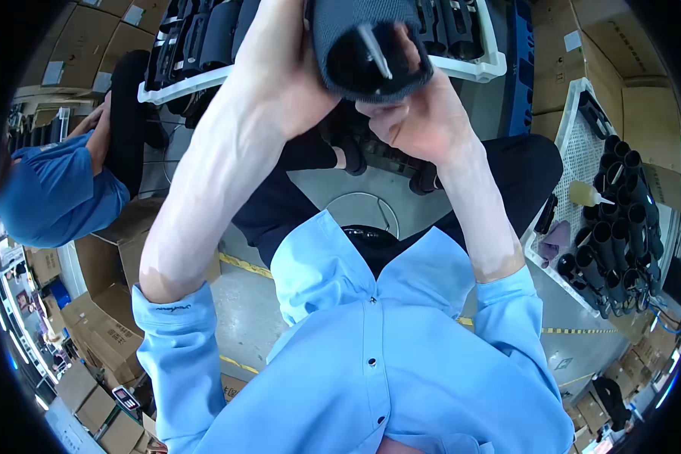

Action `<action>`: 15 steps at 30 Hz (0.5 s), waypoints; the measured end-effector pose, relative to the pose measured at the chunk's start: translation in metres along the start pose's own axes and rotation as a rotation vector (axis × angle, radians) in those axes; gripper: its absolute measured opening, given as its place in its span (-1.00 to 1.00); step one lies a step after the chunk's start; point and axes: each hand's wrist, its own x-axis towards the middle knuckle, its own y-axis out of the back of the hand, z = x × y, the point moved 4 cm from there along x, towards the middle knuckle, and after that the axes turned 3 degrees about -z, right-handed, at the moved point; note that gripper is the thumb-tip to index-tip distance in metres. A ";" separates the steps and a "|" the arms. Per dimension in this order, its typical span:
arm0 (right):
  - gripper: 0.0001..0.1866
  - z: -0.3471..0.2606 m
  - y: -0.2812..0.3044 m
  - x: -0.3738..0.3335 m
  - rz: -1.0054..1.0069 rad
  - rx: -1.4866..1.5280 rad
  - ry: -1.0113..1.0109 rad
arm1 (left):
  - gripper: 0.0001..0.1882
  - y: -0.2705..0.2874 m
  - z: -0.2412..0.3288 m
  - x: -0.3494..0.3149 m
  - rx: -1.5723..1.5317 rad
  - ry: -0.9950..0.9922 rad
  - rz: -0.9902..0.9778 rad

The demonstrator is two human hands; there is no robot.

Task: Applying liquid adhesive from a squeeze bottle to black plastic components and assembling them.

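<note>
Both hands raised, holding a dark grey fabric-covered cylinder (367, 45) between them. Left hand (284, 64) wrapped around its side, fingers curled closed on it. Right hand (424, 113) cups the open dark end from below, thumb pressed against the rim (a pale thin strip (376, 51) lies across that end). Beyond the hands: a white tray (477, 69) of similar dark parts. Right of the right hand: a rack of black tubes (613, 227).

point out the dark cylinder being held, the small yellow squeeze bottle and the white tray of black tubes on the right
dark fabric-covered cylinder (356, 30), head view, on its grey side wall
yellow squeeze bottle (583, 194), head view, on its body
white tray (575, 151), head view, on its bare perforated floor
</note>
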 end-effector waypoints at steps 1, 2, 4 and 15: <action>-0.61 -0.002 0.001 0.006 0.022 -0.008 0.023 | -0.28 0.002 -0.002 0.010 0.311 -0.113 -0.069; -0.61 0.000 -0.001 0.010 -0.008 0.006 0.037 | -0.29 0.002 -0.004 0.017 0.465 -0.162 -0.104; -0.60 0.002 -0.002 0.016 0.005 0.008 0.065 | -0.28 0.006 0.003 0.030 0.471 -0.209 -0.047; -0.56 -0.045 -0.050 -0.005 0.313 -1.170 0.650 | -0.15 -0.014 0.073 0.034 -0.673 0.488 0.229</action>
